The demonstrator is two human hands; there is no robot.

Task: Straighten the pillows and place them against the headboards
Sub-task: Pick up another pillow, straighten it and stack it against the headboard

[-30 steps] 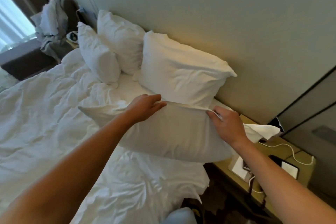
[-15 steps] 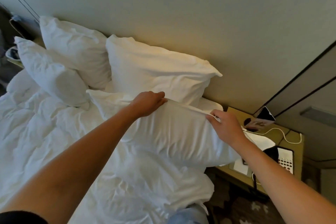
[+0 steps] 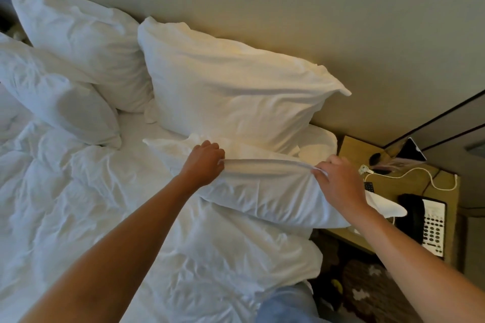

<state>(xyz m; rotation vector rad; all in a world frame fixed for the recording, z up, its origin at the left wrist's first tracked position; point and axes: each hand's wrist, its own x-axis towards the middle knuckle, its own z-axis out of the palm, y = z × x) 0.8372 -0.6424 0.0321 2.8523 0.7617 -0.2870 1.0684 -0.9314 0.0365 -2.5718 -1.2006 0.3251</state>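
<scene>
- Front pillow [image 3: 262, 191]: white, lying lengthwise across the near-right corner of the bed, just in front of the upright pillow and on top of the rumpled duvet [image 3: 91, 204]. Its right end overhangs the bed edge toward the nightstand [image 3: 393, 186].
- Left hand [image 3: 203, 162]: fingers curled over the upper seam of the front pillow, gripping the fabric near the pillow's middle.
- Right hand [image 3: 338, 181]: fingers and thumb pinching the same upper seam further right. The fabric between the two hands is drawn into a taut ridge.
- Upright pillow [image 3: 231, 92]: standing on edge, leaning against the headboard [image 3: 288, 8].
- Far pillow [image 3: 78, 42]: to the left of the upright pillow, also leaning against the headboard.
- Slumped pillow [image 3: 60, 105]: in front of the far pillow, tilted onto the duvet, apart from the headboard.
- Nightstand: beside the bed on the right, carrying a telephone [image 3: 425, 223], a white cable [image 3: 409, 176] and a dark remote partly hidden behind the right hand.
</scene>
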